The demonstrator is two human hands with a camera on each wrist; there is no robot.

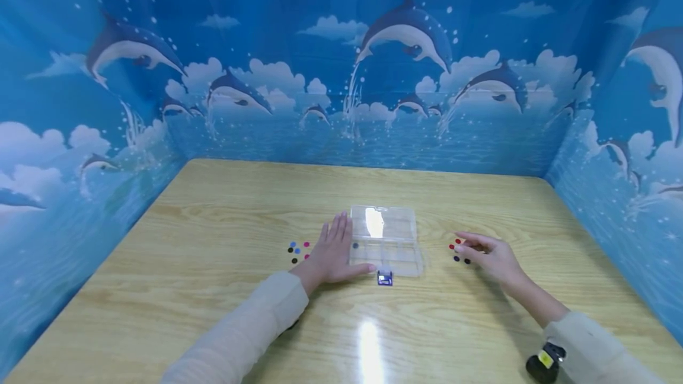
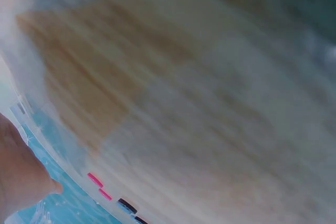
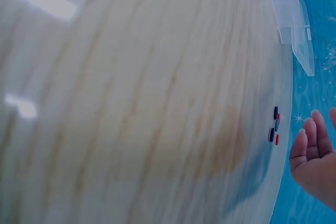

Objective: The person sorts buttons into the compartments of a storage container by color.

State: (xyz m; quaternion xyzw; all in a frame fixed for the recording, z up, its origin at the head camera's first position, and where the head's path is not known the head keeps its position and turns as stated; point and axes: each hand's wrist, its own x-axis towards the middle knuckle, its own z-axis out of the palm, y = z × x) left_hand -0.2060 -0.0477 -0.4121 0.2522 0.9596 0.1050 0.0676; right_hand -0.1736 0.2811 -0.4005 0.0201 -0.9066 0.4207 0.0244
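Note:
A clear plastic compartment box [image 1: 401,258] lies with its lid [image 1: 397,221] folded back. A dark disc [image 1: 356,246] sits in its back left compartment. My left hand [image 1: 332,253] rests flat along the box's left side, fingers straight, with the thumb reaching across its front left corner. To the right of the box, my right hand [image 1: 493,258] hovers over several small red discs [image 1: 452,247] and dark discs [image 1: 467,261]. Its thumb and index fingertips are apart, with no disc visible between them. In the right wrist view its fingers [image 3: 311,139] are loosely bent.
Left of the left hand lie several black discs [image 1: 294,261], blue discs [image 1: 293,244] and pink discs [image 1: 306,244]. A small blue-and-white item [image 1: 385,278] is at the box's front edge. A dolphin-printed curtain [image 1: 341,64] surrounds the wooden table [image 1: 224,206].

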